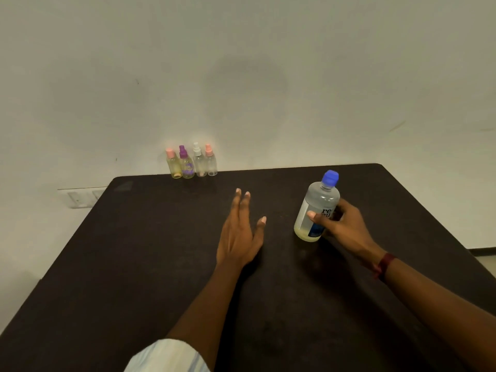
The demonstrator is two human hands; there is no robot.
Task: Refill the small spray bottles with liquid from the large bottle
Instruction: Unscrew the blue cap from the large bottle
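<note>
large bottle in right hand, cap up, perhaps slightly rightward

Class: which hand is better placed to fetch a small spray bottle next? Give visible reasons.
Left. The left hand is empty, fingers straight, and stretched toward the row of small spray bottles. The right hand is busy gripping the large bottle.

Four small spray bottles stand on the dark table.
</note>
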